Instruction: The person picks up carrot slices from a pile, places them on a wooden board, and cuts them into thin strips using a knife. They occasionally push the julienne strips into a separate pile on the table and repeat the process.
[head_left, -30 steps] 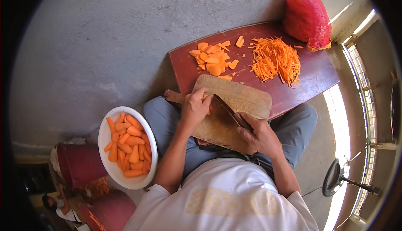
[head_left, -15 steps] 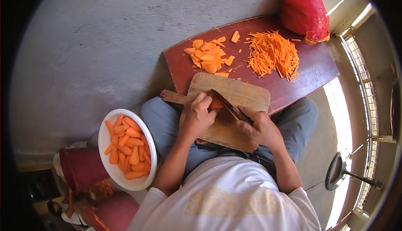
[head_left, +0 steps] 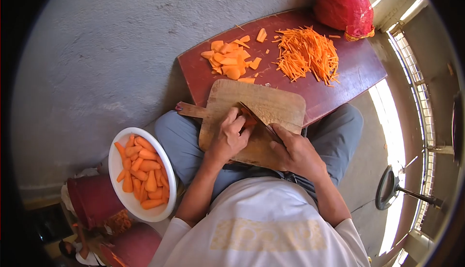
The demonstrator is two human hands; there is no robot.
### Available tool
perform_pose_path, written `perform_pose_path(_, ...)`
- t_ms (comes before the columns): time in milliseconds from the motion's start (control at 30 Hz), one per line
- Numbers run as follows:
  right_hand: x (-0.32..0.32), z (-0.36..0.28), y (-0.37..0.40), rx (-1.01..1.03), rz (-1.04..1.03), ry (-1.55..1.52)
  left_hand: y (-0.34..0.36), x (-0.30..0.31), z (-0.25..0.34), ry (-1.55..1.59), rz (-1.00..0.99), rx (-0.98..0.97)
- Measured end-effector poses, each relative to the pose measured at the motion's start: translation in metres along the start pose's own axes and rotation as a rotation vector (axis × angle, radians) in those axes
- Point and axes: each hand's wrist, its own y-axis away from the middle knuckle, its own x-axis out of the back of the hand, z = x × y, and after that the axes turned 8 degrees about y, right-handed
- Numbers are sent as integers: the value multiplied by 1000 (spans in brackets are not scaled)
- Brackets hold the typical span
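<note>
A wooden cutting board (head_left: 281,103) with a handle lies across my lap, against the edge of the red table. My left hand (head_left: 229,133) is closed with curled fingers on a piece of carrot (head_left: 248,120), pressing it to the board. In my right hand (head_left: 299,151) is a knife (head_left: 259,120), its dark blade set against the carrot piece beside my left fingertips. The fingers partly hide the carrot. Beyond the board are a pile of carrot slices (head_left: 227,59) and a heap of carrot strips (head_left: 308,54).
The red table (head_left: 356,80) holds a red mesh bag (head_left: 343,6) at its far right. At my left is a white basin (head_left: 113,163) of peeled carrots (head_left: 147,175). Dark red tubs (head_left: 92,200) and another person (head_left: 80,252) are at lower left. A grey wall (head_left: 106,49) borders the table.
The whole view has shifted, so table and board appear slightly up and left. The knife blade looks more upright against the carrot, and both hands keep their holds.
</note>
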Motion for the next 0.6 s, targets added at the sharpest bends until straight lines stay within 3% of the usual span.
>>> perform_pose_path(100,4,-8,0,-82,-51,-5,1,-2,-1,-14,-14,-31)
perform_pose_path(300,-8,-15,3,-11,39,-27,3,-5,-9,-120,14,-127)
perform_pose_path(600,7,-36,22,-116,-99,96,1,-4,-11,-184,-11,-190)
